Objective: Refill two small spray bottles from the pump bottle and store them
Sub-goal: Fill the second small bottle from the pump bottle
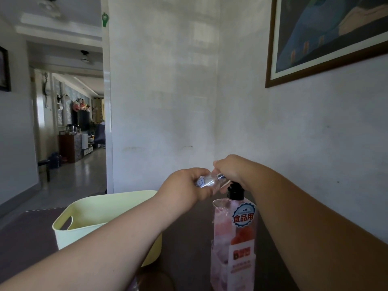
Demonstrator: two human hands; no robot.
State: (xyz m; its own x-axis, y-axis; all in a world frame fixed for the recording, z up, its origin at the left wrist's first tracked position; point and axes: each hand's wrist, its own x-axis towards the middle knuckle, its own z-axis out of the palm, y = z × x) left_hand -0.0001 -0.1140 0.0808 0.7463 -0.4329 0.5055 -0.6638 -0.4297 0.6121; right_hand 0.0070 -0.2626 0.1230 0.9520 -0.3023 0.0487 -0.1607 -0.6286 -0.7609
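Note:
My left hand (pixel 185 185) grips a small clear spray bottle (pixel 206 181), held tilted with its silver neck pointing right. My right hand (pixel 233 170) closes its fingers on the top of that small bottle at the neck. Both hands hover just above a tall pink pump bottle (pixel 234 238) with a black collar and a blue-and-red label, standing upright on the dark table. The pump head is hidden behind my right hand. A second small spray bottle is not visible.
A pale yellow plastic tub (pixel 69 223) with a handle cut-out stands on the dark table (pixel 27 234) at the left, partly behind my left forearm. White walls close in ahead and right; a framed picture (pixel 327 38) hangs at the upper right. A hallway opens at the left.

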